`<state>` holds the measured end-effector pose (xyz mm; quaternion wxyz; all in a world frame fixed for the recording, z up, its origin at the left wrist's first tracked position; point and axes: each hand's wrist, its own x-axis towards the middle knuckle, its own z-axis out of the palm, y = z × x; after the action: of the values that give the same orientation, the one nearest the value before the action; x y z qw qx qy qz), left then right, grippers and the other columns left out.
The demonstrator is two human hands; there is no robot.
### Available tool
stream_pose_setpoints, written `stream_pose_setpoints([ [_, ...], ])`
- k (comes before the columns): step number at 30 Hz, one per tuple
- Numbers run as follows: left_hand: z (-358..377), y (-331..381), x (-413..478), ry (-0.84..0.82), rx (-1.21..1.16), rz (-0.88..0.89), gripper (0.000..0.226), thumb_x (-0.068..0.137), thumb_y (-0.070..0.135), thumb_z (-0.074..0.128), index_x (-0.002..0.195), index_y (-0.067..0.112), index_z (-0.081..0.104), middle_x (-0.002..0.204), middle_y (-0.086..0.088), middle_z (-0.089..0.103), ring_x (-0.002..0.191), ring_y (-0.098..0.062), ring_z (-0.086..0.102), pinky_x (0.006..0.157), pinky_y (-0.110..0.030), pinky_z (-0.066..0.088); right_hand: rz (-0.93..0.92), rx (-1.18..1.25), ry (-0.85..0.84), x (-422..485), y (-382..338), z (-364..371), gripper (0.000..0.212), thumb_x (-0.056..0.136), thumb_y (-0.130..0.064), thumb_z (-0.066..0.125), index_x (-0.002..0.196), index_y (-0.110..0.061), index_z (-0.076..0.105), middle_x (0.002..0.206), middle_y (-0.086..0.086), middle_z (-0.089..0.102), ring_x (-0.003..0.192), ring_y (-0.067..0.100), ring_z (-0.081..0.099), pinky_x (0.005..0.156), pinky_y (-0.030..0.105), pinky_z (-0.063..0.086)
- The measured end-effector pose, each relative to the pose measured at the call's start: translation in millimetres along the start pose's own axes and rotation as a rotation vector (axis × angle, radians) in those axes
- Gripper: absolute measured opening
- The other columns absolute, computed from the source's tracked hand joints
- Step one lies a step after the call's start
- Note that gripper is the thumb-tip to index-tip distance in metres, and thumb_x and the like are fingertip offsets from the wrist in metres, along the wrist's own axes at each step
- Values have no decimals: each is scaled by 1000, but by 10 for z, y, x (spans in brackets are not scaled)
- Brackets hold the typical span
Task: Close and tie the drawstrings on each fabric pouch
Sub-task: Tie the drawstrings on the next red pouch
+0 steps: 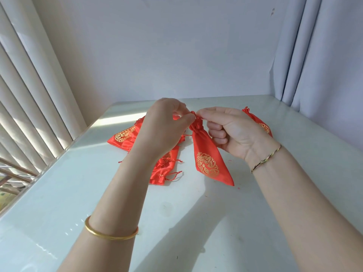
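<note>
A red satin pouch (210,160) with a gold round emblem hangs above the table, its neck gathered tight. My left hand (165,128) pinches the red drawstring at the left of the neck. My right hand (233,130) pinches the drawstring at the right of the neck, its other fingers curled. The knot area between my fingertips is small and partly hidden. A heap of more red pouches (125,137) lies on the table behind my left hand. One further red pouch (259,122) lies behind my right hand.
The white glossy table (98,193) reaches to the wall. Vertical blinds (29,95) hang on the left and a pale curtain (324,65) on the right. Small red thread scraps dot the table near the pouches.
</note>
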<state>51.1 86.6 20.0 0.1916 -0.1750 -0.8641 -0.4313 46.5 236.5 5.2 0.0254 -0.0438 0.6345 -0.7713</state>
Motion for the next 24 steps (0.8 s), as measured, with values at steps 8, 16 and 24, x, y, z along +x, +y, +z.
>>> stream_pose_setpoints([
  [8, -71, -55, 45, -146, -474, -286, 8, 73, 23, 57, 72, 14, 56, 90, -14, 59, 83, -22, 55, 80, -36, 49, -109, 62, 151, 23, -60, -188, 23, 88, -1, 53, 74, -19, 51, 39, -12, 31, 33, 4, 19, 35, 15, 14],
  [16, -78, -41, 29, -299, -723, -293, 23, 90, -2, 46, 72, 10, 54, 77, 0, 50, 73, -10, 47, 62, -18, 42, -328, -213, 154, 52, -49, -356, 19, 85, 1, 61, 84, -17, 54, 42, -11, 41, 38, 2, 37, 45, 17, 32],
  [24, -12, -5, 3, -361, -735, -262, 24, 90, -3, 46, 70, 9, 53, 72, -1, 50, 68, -10, 48, 59, -15, 45, -339, -310, 244, 85, 54, -409, 22, 83, 0, 61, 78, -20, 53, 45, -10, 37, 34, 2, 28, 37, 11, 25],
])
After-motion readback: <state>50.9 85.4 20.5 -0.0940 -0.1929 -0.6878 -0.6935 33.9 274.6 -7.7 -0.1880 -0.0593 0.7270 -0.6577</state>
